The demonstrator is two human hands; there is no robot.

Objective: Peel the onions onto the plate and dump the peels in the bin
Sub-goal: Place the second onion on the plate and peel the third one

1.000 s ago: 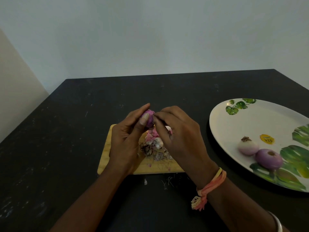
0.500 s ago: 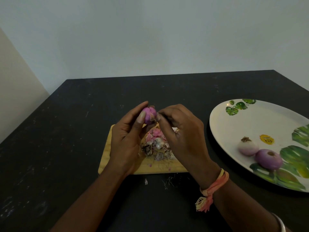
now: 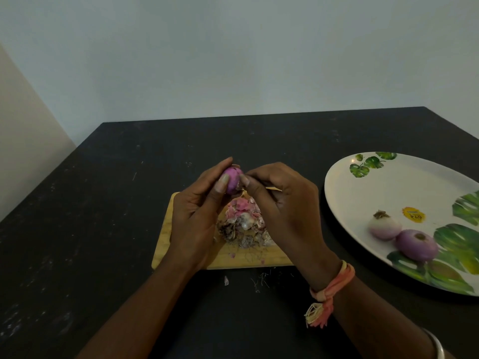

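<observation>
My left hand (image 3: 197, 216) holds a small purple onion (image 3: 232, 179) between thumb and fingers, raised above a wooden cutting board (image 3: 163, 244). The fingertips of my right hand (image 3: 282, 211) pinch at the onion's right side, where a bit of skin sticks out. A heap of pink and brown onion peels (image 3: 245, 225) lies on the board under both hands. On the white leaf-patterned plate (image 3: 368, 193) at the right rest two peeled onions, a pale one (image 3: 385, 226) and a purple one (image 3: 417, 245). No bin is in view.
The black table (image 3: 103, 203) runs to a wall at the back and drops off at the left. A few peel scraps (image 3: 259, 279) lie on the table just in front of the board. The plate reaches past the right edge of the view.
Both hands lifted the onion slightly and turned it in the left fingers. More of the purple surface shows now, and the right fingertips shifted along its side.
</observation>
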